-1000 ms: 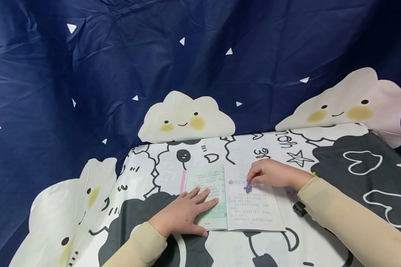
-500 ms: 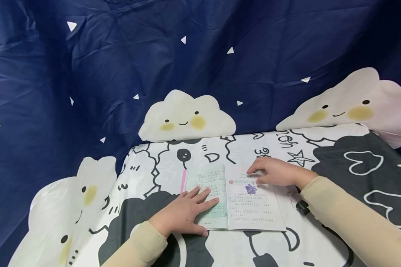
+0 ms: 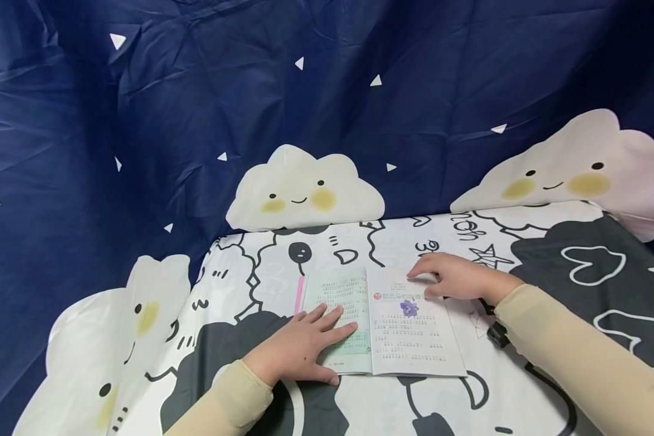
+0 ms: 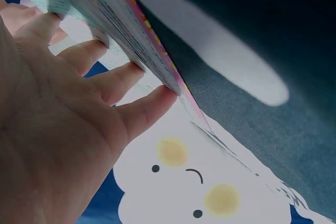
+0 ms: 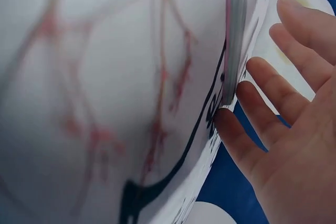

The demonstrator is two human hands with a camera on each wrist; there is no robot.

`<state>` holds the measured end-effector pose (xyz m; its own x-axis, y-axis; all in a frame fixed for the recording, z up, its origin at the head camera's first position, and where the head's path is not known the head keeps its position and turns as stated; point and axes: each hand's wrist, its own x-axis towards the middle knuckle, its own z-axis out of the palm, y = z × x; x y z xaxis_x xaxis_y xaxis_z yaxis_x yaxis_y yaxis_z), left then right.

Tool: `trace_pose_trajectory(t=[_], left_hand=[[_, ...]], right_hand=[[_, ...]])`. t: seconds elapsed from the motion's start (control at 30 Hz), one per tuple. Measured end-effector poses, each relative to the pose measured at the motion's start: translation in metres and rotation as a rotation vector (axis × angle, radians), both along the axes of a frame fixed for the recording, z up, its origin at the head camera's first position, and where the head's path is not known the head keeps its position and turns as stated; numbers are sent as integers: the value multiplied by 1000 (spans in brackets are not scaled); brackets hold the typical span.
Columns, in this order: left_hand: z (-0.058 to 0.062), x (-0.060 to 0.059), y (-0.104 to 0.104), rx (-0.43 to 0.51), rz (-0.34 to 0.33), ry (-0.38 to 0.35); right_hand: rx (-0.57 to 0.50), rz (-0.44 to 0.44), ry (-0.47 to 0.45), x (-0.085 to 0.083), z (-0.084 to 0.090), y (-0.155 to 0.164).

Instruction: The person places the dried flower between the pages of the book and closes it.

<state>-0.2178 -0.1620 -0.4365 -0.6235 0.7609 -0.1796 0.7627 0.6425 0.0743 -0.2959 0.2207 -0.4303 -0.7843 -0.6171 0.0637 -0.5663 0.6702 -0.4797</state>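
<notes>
An open book (image 3: 414, 348) lies on the patterned cloth, with a pink edge at its left side. On its right page, just under the heading, rests a flat purple flower (image 3: 409, 309). My left hand (image 3: 304, 345) is spread on the left page; its fingertips press the paper in the left wrist view, beside the book's thick edge (image 4: 149, 40). Above the upper right part of the right page is my right hand (image 3: 458, 277), fingers loosely extended, holding nothing. In the right wrist view its fingers (image 5: 273, 93) are apart, close to the book's edge (image 5: 238, 30).
Thin reddish branching stems (image 5: 160, 77) show blurred in the right wrist view. A black device (image 3: 498, 334) with a black cable (image 3: 556, 390) is by my right wrist. Cloud-shaped cutouts (image 3: 305, 191) stand before a dark blue curtain (image 3: 327, 79).
My right hand, which pinched the purple flower a second ago, has let go of it on the right page and drawn slightly up and right. My left hand has stayed put.
</notes>
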Motion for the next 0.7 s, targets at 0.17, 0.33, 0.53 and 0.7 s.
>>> trace_pose_trajectory(t=[0.17,0.33,0.53,0.7], left_hand=[[2,1,1,-1,2,-8],[2,0,0,-3,-1,-6],[1,-1,-1,11,-3,-12],[2,0,-1,16,-7,-16]], right_hand=[[1,-24,-11,-2,3,7],[24,-62,-19,-8,1,15],[45,-84,-65,-15,-1,19],[46,-97,-99,-17,-2,20]])
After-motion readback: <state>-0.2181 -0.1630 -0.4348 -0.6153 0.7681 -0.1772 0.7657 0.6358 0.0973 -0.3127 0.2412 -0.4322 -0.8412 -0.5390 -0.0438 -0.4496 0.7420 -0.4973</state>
